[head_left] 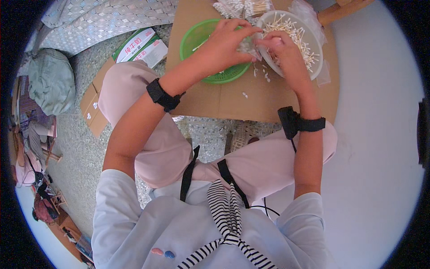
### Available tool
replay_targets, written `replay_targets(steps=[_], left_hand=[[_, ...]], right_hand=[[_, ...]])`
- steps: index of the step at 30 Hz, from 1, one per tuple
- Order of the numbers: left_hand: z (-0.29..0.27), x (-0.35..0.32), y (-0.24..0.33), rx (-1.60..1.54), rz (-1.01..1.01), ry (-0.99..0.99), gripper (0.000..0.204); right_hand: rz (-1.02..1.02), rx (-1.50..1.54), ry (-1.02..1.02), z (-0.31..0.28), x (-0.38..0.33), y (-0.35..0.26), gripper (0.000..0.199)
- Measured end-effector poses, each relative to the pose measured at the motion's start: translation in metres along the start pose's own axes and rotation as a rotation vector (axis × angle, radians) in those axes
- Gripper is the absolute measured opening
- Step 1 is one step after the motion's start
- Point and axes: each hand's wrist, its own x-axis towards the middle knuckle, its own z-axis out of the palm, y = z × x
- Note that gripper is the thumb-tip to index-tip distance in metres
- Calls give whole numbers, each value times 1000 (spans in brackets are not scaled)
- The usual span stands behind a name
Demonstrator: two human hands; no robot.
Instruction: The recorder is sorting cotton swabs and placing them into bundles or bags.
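Note:
My left hand hangs over a green plastic basket, its thumb and fingers closed on a small clear plastic bag. My right hand is over the near left part of a white bowl filled with loose cotton swabs. Its fingers are bent and pressed together close to the bag's right side. What they hold, if anything, is hidden. A few swabs show inside the green basket, mostly covered by my left hand and forearm.
Both containers stand on a cardboard-covered table, with small white bits scattered on it. Piled swabs lie at the far edge. Clear plastic bags lie beyond the bowl. A wall is at the right; a printed carton sits left.

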Motion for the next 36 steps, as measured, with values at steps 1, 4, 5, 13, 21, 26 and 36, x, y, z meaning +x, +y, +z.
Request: replay_targets(steps=[1,4,5,13,21,26,36], left_hand=[[-1,0,3,-13,10,-16,66],[-1,1,10,-39,12,-37,77],[-1,1,11,-51,3,-43,82],[-2,1,16,-14,93,-83,78],[0,3,19,-49,109,-62,75],[0,3,21,-77,112,-85,74],[1,2,20,-39,127,-72,69]], right_hand=[[-16,-121,-4,-13,2,2,35],[86,-262,86,-35,2,9,33],[204,-280,181,-38,1,11,31],[79,-865,160,-36,-8,25,24],[101,-739,194,-37,-8,25,20],[91,-910,184,-35,-8,22,19],[32,-998,151,-37,-11,19,18]])
